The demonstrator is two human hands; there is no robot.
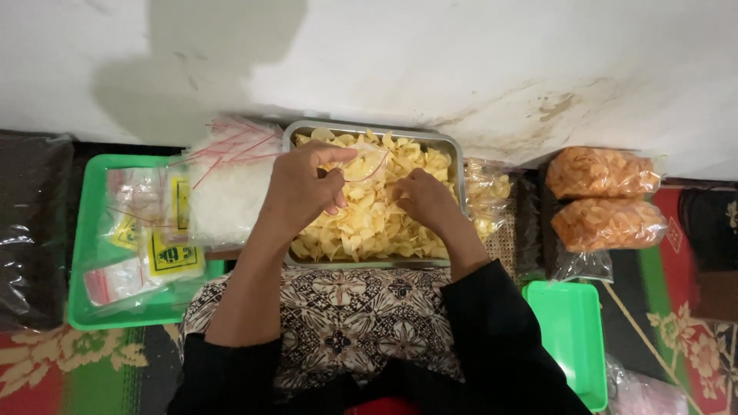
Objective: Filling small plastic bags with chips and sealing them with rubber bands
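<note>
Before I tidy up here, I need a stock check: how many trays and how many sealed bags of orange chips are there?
Green trays: 2, one by the left hand at, one near the right hand at
Metal tray of yellow chips: 1
Orange chip bags: 2
Total: 5

I see a small clear bag (367, 165) with a red zip line over the metal tray. Left of it lies a stack of empty clear bags (227, 184). In the left green tray sit yellow labels (173, 257). At right lie two sealed bags of orange chips (603, 200).
</note>
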